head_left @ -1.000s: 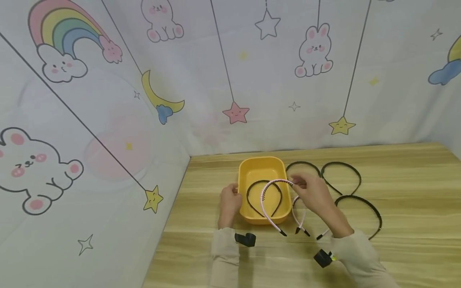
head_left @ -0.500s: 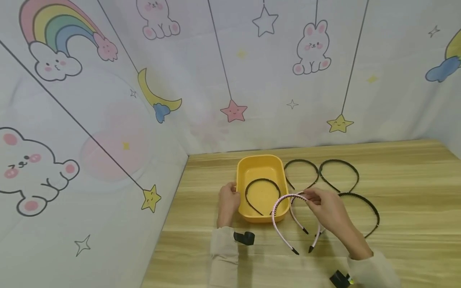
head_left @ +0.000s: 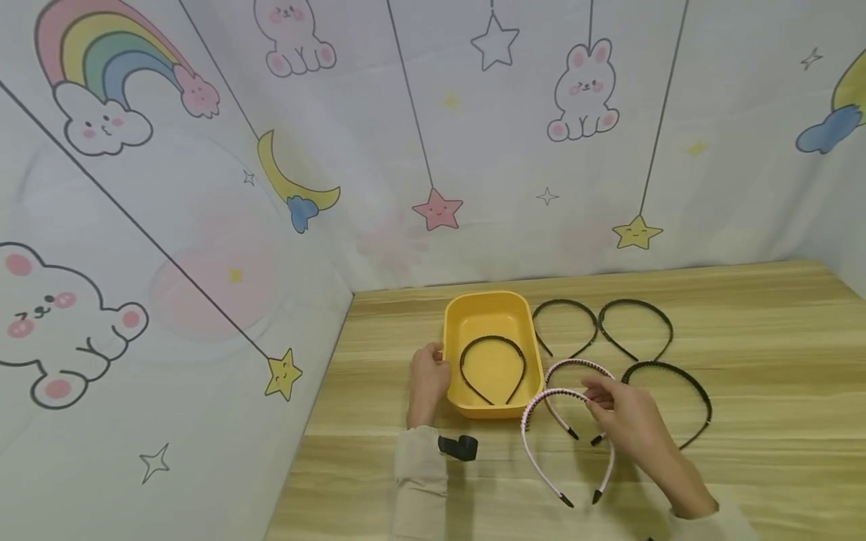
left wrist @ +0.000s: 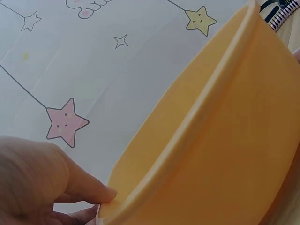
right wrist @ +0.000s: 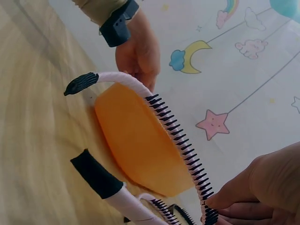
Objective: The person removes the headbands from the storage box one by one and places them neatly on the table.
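My left hand (head_left: 429,379) holds the left side of a yellow plastic tub (head_left: 455,398), thumb over the rim in the left wrist view. A thin black headband (head_left: 492,338) lies inside the tub. My right hand (head_left: 629,417) pinches a pink headband (right wrist: 183,145) near the right of its arch, with its black-capped ends pointing towards me. Dark comb teeth line the inner side of this band. It is held in front of the tub's right corner. Just behind it, a second pink headband (head_left: 578,361) lies on the table, partly hidden by my right hand.
Two black headbands lie right of the tub, one close beside it (head_left: 567,302) and one further right (head_left: 636,301). A larger black headband (head_left: 709,409) lies beyond my right hand. A white printed curtain (head_left: 379,255) stands along the left and back of the wooden table (head_left: 778,361).
My right hand has moved the pink headband from over the tub to the right and nearer to me. My left hand stays on the tub, and the black headband inside has not moved.
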{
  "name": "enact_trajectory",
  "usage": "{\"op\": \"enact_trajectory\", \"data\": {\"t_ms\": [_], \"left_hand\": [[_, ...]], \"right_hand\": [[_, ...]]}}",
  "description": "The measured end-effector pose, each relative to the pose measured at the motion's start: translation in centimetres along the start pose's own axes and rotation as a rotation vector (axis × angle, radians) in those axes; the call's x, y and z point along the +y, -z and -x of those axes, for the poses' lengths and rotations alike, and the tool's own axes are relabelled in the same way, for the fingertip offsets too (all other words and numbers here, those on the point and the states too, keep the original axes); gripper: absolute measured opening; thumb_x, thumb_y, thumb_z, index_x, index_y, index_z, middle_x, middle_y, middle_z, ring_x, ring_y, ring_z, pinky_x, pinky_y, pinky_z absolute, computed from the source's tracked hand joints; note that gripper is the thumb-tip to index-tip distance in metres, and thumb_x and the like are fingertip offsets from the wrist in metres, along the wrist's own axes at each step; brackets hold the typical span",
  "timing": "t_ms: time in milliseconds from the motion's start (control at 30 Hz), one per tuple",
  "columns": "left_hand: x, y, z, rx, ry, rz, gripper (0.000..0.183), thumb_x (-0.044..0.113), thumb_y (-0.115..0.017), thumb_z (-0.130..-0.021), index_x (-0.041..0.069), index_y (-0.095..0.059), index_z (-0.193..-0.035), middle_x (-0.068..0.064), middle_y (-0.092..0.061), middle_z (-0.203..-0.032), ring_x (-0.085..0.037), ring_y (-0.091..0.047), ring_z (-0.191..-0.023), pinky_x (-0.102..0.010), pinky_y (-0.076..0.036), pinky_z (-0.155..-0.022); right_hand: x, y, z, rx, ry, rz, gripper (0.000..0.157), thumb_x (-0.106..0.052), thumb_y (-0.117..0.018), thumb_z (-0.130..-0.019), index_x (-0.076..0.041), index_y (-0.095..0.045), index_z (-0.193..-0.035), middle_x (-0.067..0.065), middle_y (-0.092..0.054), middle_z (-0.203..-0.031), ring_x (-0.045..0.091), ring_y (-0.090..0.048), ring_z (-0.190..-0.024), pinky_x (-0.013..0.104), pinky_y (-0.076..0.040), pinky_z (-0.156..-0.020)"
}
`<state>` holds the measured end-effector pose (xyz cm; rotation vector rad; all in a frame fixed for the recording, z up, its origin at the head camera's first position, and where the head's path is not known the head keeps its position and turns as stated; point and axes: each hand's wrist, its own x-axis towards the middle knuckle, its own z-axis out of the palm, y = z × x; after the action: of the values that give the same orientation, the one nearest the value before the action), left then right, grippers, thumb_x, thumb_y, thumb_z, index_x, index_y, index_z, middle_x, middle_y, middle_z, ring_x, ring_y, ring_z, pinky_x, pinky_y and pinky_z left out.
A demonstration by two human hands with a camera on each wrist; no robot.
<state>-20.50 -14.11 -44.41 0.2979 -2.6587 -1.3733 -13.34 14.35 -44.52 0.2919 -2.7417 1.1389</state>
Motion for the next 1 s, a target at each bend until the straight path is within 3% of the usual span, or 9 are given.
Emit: {"op": "enact_trajectory", "data": {"t_ms": [433,800,1000], "left_hand": [[0.0,-0.1,0.1,0.0,-0.008,-0.002,0.038,-0.005,-0.051,-0.081,-0.004,-0.058,-0.118,-0.017,-0.061,-0.1,-0.026,-0.059,-0.09,-0.037,-0.05,-0.075],[-0.1,-0.1,0.0,0.005,0.009,-0.007,0.037,-0.003,-0.052,-0.082,-0.003,-0.059,-0.119,-0.016,-0.062,-0.1,-0.025,-0.059,-0.088,-0.037,-0.051,-0.074],[0.0,-0.2,0.0,0.01,-0.002,-0.003,0.038,-0.004,-0.051,-0.081,-0.004,-0.059,-0.118,-0.016,-0.062,-0.098,-0.025,-0.059,-0.087,-0.037,-0.05,-0.074]], "right_hand": [[1.5,-0.3,2.9,-0.017,-0.021,0.087,0.024,0.0,-0.067,-0.075,0.0,-0.066,-0.1,0.001,-0.067,-0.083,0.015,-0.063,-0.073,0.027,-0.052,-0.065],[2.1,-0.3,4.5,-0.107,-0.106,0.094,0.023,-0.001,-0.068,-0.075,-0.002,-0.066,-0.097,0.001,-0.067,-0.084,0.013,-0.061,-0.073,0.025,-0.05,-0.066],[2.1,-0.3,5.2,-0.077,-0.094,0.11,0.021,-0.003,-0.07,-0.074,-0.006,-0.067,-0.094,-0.003,-0.067,-0.081,0.01,-0.061,-0.071,0.024,-0.049,-0.065]]}}
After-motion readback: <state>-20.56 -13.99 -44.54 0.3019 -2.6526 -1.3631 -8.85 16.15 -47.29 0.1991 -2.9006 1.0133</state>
